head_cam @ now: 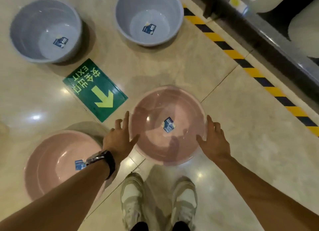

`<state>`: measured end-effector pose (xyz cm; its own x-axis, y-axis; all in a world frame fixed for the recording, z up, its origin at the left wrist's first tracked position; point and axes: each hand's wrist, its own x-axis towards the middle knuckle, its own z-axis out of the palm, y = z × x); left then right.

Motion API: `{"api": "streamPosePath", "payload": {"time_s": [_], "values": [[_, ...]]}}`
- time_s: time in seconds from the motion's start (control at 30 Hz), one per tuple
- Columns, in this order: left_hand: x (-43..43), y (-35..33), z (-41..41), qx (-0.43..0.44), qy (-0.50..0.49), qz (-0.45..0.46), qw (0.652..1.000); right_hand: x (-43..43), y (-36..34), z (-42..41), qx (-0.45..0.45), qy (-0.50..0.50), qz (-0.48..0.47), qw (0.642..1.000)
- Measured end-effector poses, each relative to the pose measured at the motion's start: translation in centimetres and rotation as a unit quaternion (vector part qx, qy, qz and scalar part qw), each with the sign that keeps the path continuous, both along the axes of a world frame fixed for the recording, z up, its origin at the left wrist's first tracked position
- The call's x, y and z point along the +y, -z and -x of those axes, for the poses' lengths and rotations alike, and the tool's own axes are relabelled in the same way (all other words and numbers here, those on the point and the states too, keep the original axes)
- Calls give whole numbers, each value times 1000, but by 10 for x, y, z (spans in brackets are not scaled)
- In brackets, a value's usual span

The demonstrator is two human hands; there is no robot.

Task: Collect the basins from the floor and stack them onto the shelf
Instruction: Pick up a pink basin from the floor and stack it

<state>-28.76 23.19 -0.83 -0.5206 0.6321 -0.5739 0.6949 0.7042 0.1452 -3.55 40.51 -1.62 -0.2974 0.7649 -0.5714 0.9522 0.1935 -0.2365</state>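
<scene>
A pink basin (155, 108) with a blue label inside sits on the floor just ahead of my feet. My left hand (119, 137) is at its left rim with fingers spread, and my right hand (214, 139) is at its right rim, also spread; neither is closed on the rim. A second pink basin (57, 161) lies at the lower left, partly hidden by my left forearm. Two grey basins stand farther away, one at the top left (44, 30) and one at the top centre (148, 16).
A green exit sign (95, 91) is stuck on the tiled floor between the basins. Yellow and black hazard tape (241, 61) runs diagonally along the dark base of the shelf (269, 40) at the right. White containers sit on the shelf at the top right.
</scene>
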Motion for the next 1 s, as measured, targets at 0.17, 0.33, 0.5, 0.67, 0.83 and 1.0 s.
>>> {"api": "streamPosePath", "payload": {"time_s": [0.17,0.33,0.5,0.67,0.83,1.0], "values": [[-1,78,-11,-107,-165,-49,979,-4,62,-4,41,112,6,993],[-5,94,-7,-154,-202,-120,960,-1,77,-11,72,127,11,989],[-3,47,-11,-176,-230,-207,934,5,30,-7,133,135,-11,982],[-7,-57,-11,-163,-263,-248,918,12,-82,7,198,110,-23,974],[-34,-177,-2,-135,-305,-280,900,14,-202,36,247,59,-25,967],[-85,-273,10,-52,-377,-300,875,-9,-289,81,259,-9,-16,966]]}}
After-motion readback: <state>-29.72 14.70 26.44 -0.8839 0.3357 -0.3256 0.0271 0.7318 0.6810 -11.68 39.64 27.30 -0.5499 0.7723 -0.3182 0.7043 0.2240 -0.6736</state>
